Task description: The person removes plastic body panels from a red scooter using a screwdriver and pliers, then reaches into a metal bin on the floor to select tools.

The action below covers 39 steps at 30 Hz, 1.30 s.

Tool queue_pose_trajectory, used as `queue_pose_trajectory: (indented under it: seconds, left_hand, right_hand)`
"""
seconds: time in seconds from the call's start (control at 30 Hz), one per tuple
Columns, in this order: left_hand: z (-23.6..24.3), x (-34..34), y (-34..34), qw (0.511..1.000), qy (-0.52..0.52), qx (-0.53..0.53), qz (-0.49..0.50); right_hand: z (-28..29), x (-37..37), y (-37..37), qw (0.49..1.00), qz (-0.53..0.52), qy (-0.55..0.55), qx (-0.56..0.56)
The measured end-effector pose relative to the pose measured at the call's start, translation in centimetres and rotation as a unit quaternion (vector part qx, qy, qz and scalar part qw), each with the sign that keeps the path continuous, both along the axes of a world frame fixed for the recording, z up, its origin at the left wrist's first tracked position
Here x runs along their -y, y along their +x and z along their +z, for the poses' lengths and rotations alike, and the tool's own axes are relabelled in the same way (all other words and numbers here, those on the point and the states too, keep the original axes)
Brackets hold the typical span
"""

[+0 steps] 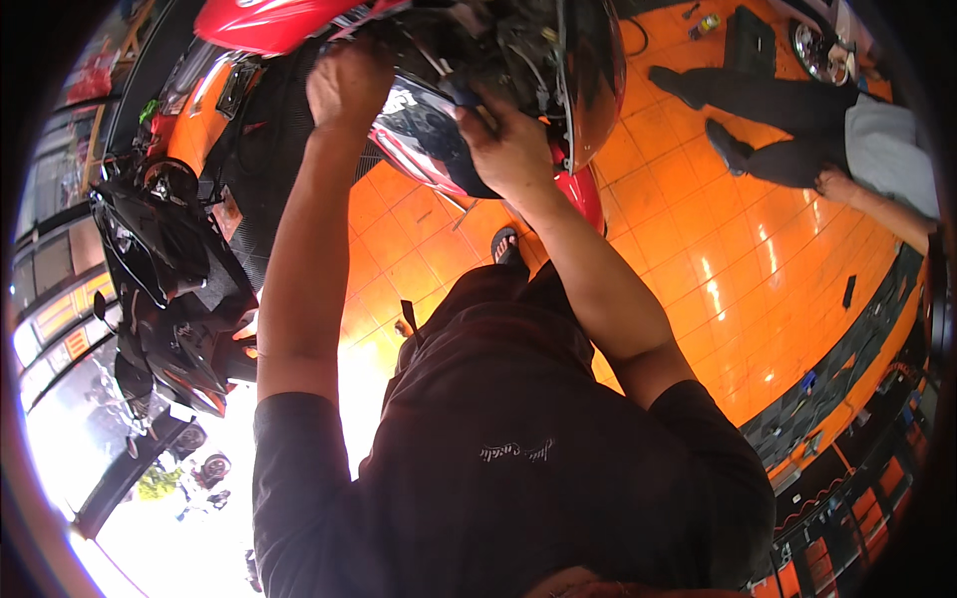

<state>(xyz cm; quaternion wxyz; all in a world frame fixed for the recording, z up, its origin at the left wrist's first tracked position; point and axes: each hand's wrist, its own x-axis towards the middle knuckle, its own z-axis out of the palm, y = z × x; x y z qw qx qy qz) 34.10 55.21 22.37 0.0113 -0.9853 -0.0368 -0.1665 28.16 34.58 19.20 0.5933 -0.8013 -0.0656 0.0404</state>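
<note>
Red and black bodywork marks the motorcycle [508,50], at the far centre of the scene above orange floor tiles [658,199]. The left hand [349,85] is at its left part, near the red fairing [269,25]; its fingertips are hidden, so whether they pinch or press cannot be told. The right hand [508,149] is just right of the black side panel [429,140], fingers curled, thumb apart, near a slim dark item [467,97]; whether it is pinched is unclear. The hands are set apart probably to reach two places around the exposed parts, or to steady the bodywork. Counted: two hands; one sandalled foot [506,246], near; one second person [887,140], right; one loose wheel [819,52] and one black case [750,42], far right; at least one black motorbike [150,249], left.
</note>
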Motion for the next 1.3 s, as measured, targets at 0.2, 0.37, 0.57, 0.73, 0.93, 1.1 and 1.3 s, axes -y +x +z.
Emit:
queue_pose_trajectory:
  seconds: [0.2,0.37,0.57,0.73,0.93,1.1,1.3]
  left_hand:
    - [-2.0,1.4,2.7,0.984,0.147,0.087,0.053]
    - [-2.6,4.0,2.0,0.985,0.039,0.153,0.067]
    - [-3.5,3.7,2.6,0.982,0.028,0.149,0.115]
    - [-4.2,1.6,2.5,0.968,-0.052,0.224,0.106]
    - [-3.7,2.3,1.9,0.979,-0.073,0.169,0.085]
    - [-3.9,1.0,1.2,0.977,-0.056,0.192,0.072]
    - [-3.1,1.2,1.1,0.972,-0.048,0.229,0.025]
  right_hand:
    - [-1.3,0.5,0.4,0.999,-0.015,0.012,0.048]
    - [-2.1,0.4,0.5,0.997,-0.012,0.075,0.029]
    - [-3.4,-0.6,0.0,0.991,-0.017,0.126,0.033]
    - [-2.3,-1.3,-0.4,0.954,0.001,0.256,-0.156]
    - [-1.4,1.5,1.0,0.789,0.054,0.475,-0.386]
    - [1.9,-1.8,-1.3,1.000,-0.018,-0.001,-0.019]
    - [0.6,-3.7,-1.7,0.974,-0.065,0.184,-0.117]
